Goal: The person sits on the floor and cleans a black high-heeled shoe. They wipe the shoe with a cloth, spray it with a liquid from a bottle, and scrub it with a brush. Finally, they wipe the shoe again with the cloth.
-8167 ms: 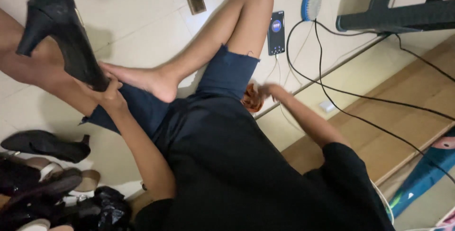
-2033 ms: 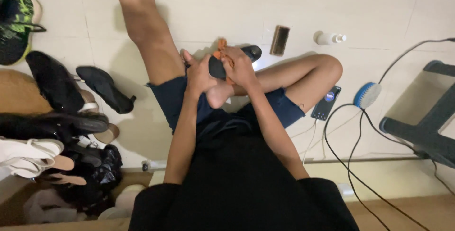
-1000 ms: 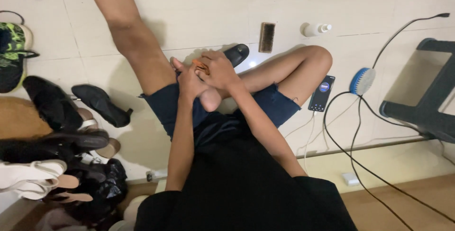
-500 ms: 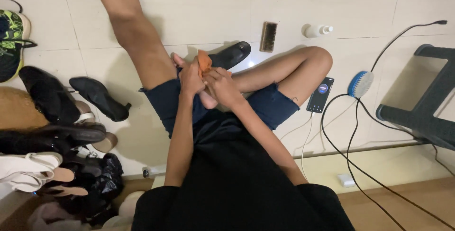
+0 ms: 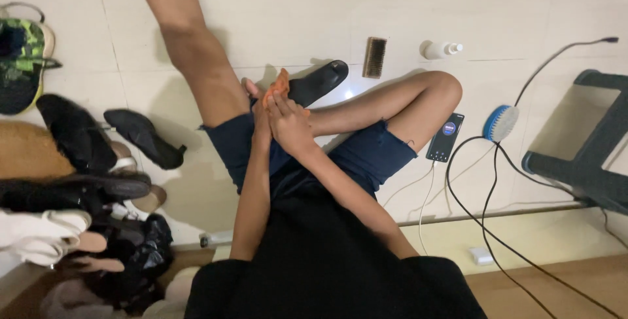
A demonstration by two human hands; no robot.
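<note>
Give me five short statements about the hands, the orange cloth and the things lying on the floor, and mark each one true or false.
1. Both hands meet at the orange cloth. True.
2. The black slipper lies far off by the shoe pile. False: it is right beside the right hand and left hand.
3. A small brush lies on the tiled floor beyond the slipper. True.
4. The phone is held in one hand. False: it lies on the floor by the bent knee.
5. The white bottle stands upright. False: it lies on its side.

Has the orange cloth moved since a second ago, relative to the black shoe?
Yes. The orange cloth, pinched by both hands, left hand and right hand, now sits up at the heel end of the black shoe rather than buried between the palms.
</note>
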